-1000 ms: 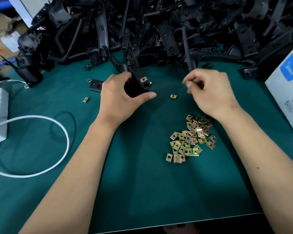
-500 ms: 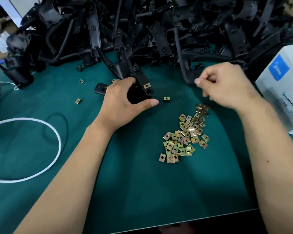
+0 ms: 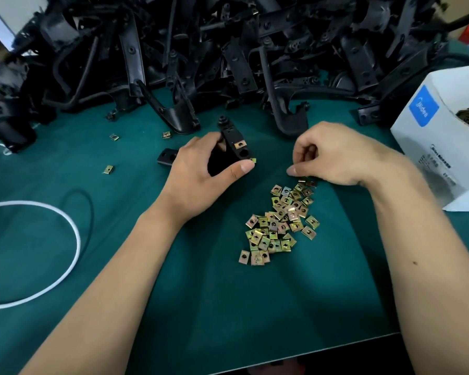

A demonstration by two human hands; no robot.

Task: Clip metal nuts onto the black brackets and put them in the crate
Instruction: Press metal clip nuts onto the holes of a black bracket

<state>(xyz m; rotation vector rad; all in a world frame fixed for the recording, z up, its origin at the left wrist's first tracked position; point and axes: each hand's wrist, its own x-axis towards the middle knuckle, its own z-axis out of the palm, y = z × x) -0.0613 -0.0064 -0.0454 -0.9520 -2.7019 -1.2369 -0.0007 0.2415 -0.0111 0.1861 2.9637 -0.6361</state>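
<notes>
My left hand [image 3: 201,180] grips a black bracket [image 3: 232,139] and holds it upright on the green mat. A brass nut [image 3: 240,144] is clipped on the bracket's upper face. A loose nut [image 3: 253,159] lies just beyond my left thumb tip. My right hand [image 3: 344,155] hovers with curled fingers at the top edge of the heap of loose metal nuts [image 3: 279,223], its thumb tip down by the mat. I see nothing held in it. No crate is in view.
A big heap of black brackets [image 3: 228,50] fills the back of the table. A white box [image 3: 428,158] holding more nuts stands at the right. A white cable [image 3: 68,228] loops at the left. Stray nuts [image 3: 108,169] and a small black piece [image 3: 166,156] lie left of my hand.
My right hand has come down from the bracket heap to the top of the nut heap. My left hand has kept its grip on the bracket.
</notes>
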